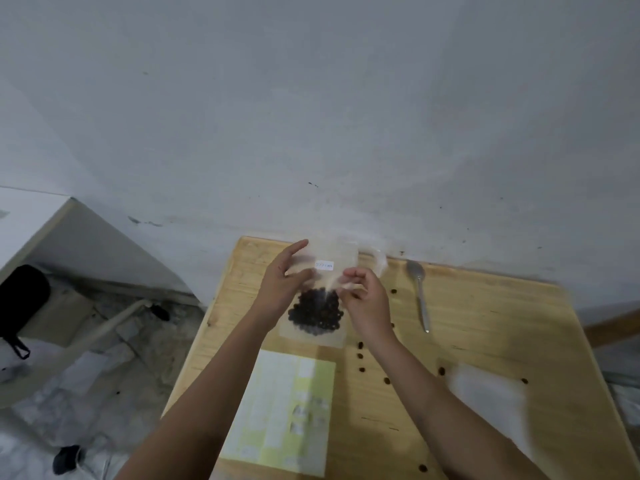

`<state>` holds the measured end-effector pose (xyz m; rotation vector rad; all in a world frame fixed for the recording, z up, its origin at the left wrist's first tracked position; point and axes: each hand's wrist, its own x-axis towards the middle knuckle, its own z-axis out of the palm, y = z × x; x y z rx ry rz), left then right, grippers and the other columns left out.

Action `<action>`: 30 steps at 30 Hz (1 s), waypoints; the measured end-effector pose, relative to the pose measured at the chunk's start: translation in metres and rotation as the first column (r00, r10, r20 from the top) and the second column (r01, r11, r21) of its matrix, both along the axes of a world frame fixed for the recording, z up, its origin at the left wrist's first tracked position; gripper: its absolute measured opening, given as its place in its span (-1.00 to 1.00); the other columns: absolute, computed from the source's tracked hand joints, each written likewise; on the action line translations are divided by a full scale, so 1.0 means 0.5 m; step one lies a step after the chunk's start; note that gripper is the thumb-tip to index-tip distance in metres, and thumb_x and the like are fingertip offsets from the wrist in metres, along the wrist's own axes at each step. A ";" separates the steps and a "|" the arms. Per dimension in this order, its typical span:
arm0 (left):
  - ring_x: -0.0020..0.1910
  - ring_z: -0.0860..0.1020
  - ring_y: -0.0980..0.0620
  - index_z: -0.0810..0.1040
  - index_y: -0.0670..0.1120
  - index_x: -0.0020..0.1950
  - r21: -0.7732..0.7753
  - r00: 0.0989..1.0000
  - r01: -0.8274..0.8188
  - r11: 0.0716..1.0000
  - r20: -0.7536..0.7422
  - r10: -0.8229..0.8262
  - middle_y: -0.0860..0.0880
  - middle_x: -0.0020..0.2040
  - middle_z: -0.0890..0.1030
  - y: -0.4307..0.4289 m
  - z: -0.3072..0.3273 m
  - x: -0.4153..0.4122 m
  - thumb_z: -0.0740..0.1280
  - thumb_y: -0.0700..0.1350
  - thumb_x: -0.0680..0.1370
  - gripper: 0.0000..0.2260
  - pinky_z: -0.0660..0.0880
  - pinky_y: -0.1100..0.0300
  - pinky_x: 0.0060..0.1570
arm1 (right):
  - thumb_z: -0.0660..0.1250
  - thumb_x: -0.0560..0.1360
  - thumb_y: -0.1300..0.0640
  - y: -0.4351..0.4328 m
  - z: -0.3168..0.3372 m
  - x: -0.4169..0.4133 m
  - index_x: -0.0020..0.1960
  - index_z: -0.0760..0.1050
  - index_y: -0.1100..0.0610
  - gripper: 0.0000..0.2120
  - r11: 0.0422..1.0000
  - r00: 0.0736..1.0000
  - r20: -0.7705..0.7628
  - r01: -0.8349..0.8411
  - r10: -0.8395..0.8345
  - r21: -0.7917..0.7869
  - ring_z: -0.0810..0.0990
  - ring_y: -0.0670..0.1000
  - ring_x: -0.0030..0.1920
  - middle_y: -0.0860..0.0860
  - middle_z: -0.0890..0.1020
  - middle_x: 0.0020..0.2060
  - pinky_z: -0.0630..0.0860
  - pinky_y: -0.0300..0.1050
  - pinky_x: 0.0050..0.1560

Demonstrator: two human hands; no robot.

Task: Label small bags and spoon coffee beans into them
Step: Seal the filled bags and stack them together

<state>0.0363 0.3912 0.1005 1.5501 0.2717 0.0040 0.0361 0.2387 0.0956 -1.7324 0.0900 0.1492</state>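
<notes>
Aloft, bag (337, 254) hangs between left hand (280, 289), right hand (363, 299).

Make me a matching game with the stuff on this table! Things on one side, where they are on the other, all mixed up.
Things:
1. spoon
2. bag
3. label sheet
4. loose beans

Places:
A. scattered on the table
B. held by the left hand and the right hand
C. lying by itself near the wall
D. flat on the table, nearest the person

Pairs: 1-C, 2-B, 3-D, 4-A
</notes>
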 end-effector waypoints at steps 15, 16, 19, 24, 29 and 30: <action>0.10 0.51 0.02 0.30 -0.13 0.42 0.275 0.949 0.121 0.954 -0.313 -0.030 -0.09 0.31 0.46 0.239 -0.190 0.037 0.37 -0.23 0.51 -0.49 0.48 0.18 0.07 | 0.31 0.48 0.32 0.233 -0.177 0.090 0.21 0.45 0.16 -0.69 0.919 0.991 -0.131 -0.054 0.003 -0.389 0.49 -0.02 0.07 0.04 0.41 0.11 0.43 -0.29 0.02; 0.14 0.48 0.03 0.28 -0.14 0.44 0.283 0.950 0.124 0.951 -0.311 -0.031 -0.09 0.33 0.44 0.239 -0.195 0.041 0.36 -0.24 0.51 -0.48 0.45 0.22 0.07 | 0.31 0.49 0.29 0.236 -0.183 0.093 0.24 0.44 0.15 -0.67 0.906 0.991 -0.136 -0.072 0.016 -0.417 0.47 -0.03 0.11 0.05 0.42 0.16 0.45 -0.24 0.08; 0.28 0.41 0.03 0.23 -0.15 0.47 0.333 0.955 0.144 0.932 -0.294 -0.043 -0.07 0.38 0.38 0.241 -0.213 0.051 0.38 -0.20 0.51 -0.42 0.38 0.25 0.15 | 0.31 0.50 0.22 0.242 -0.199 0.102 0.32 0.39 0.14 -0.60 0.852 0.984 -0.161 -0.151 0.080 -0.501 0.43 0.03 0.28 0.08 0.41 0.28 0.42 -0.10 0.27; 0.40 0.31 -0.09 0.23 -0.15 0.46 0.409 0.947 0.236 0.881 -0.300 -0.114 -0.11 0.44 0.31 0.241 -0.237 0.063 0.38 -0.12 0.50 -0.42 0.31 0.15 0.28 | 0.28 0.54 0.13 0.247 -0.206 0.111 0.46 0.23 0.12 -0.48 0.759 0.947 -0.219 -0.319 0.235 -0.568 0.12 0.00 0.50 0.02 0.20 0.49 0.17 -0.14 0.43; 0.49 0.14 -0.13 0.26 -0.18 0.44 0.528 0.944 0.284 0.800 -0.300 -0.138 -0.17 0.50 0.14 0.219 -0.212 0.067 0.33 -0.10 0.53 -0.48 0.20 0.04 0.40 | 0.28 0.53 0.19 0.235 -0.180 0.107 0.42 0.30 0.15 -0.53 0.770 0.947 -0.192 -0.322 0.259 -0.551 0.13 0.01 0.50 0.05 0.24 0.45 0.16 -0.19 0.40; 0.49 0.13 -0.11 0.27 -0.18 0.43 0.549 0.956 0.248 0.798 -0.273 -0.109 -0.16 0.50 0.13 0.206 -0.197 0.068 0.32 -0.11 0.54 -0.51 0.17 0.07 0.40 | 0.29 0.51 0.23 0.226 -0.166 0.103 0.37 0.36 0.17 -0.57 0.800 0.964 -0.143 -0.265 0.222 -0.538 0.25 0.03 0.44 0.08 0.32 0.39 0.22 -0.22 0.34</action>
